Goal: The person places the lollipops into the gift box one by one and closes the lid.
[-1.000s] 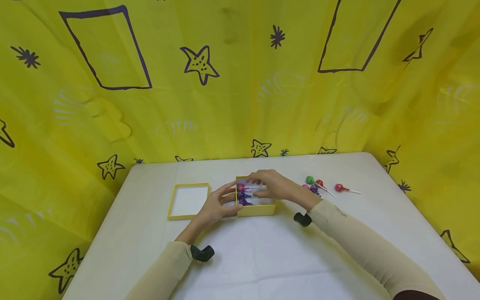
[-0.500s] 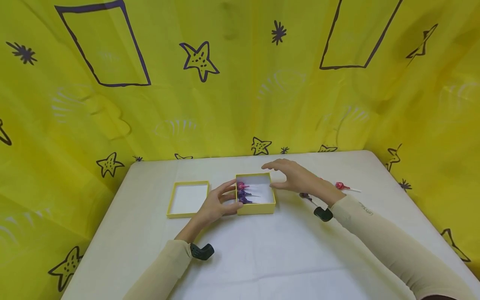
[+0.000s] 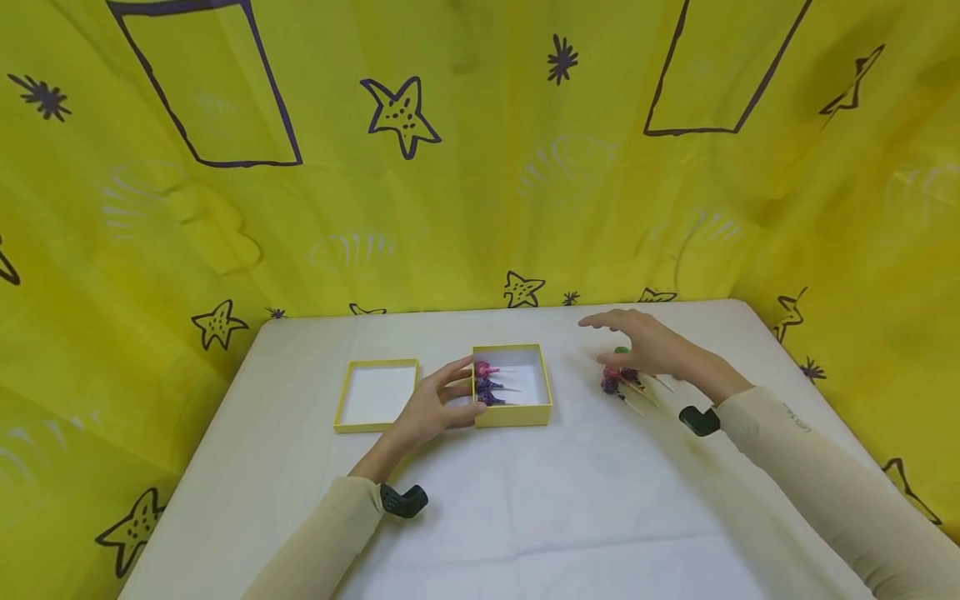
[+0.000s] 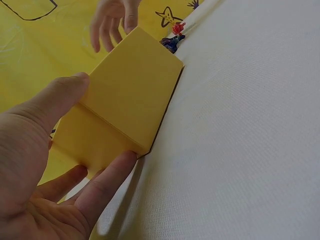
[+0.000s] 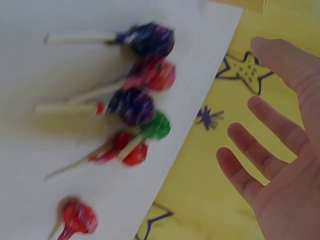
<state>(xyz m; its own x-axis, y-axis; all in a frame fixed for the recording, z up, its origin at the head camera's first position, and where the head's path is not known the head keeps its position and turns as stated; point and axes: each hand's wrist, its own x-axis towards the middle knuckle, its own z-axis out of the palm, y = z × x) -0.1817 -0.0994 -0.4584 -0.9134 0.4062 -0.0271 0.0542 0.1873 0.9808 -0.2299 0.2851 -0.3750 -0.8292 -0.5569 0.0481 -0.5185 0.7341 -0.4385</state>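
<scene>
My left hand (image 3: 432, 408) grips the left end of a yellow box (image 3: 517, 417), thumb at the near corner and fingers along its side. In the left wrist view the thumb and fingertips (image 4: 125, 159) press against the box's outer walls. Inside the box a pink lollipop (image 3: 486, 369) and purple lollipops (image 3: 489, 398) lie with heads to the left and sticks to the right. My right hand (image 3: 648, 342) hovers with spread fingers over a loose group of lollipops, holding nothing. In the right wrist view the group shows purple lollipops (image 5: 150, 41), a green lollipop (image 5: 157, 126) and red ones.
A shallow yellow-edged lid (image 3: 377, 396), white inside, lies left of the box. A separate red lollipop (image 5: 80, 217) lies apart from the group; the right arm hides it in the head view. A white cloth covers the table (image 3: 570, 500), with a yellow patterned curtain (image 3: 465, 208) behind.
My right hand has left the box's inside and moved right to above the loose lollipops. My left hand has stayed at the box, which has not shifted on the table.
</scene>
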